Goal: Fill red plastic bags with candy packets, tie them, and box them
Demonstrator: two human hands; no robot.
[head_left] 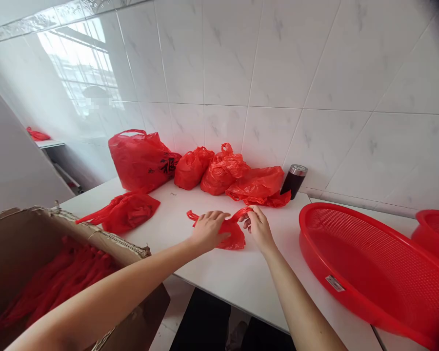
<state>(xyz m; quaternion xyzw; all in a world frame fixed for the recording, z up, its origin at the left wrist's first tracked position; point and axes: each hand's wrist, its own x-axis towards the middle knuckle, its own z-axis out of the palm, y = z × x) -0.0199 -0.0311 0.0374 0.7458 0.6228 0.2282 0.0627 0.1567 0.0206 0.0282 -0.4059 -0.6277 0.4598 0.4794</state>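
The left arm (131, 278) and the right arm (296, 302) were bare, all the way up as far as could be seen. Lower down were dark trousers (205, 321) (black, it seemed).

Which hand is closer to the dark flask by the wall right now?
Right. The right hand pinches a handle of the small red bag, just below-left of the dark flask; the left hand rests on that bag, farther left.
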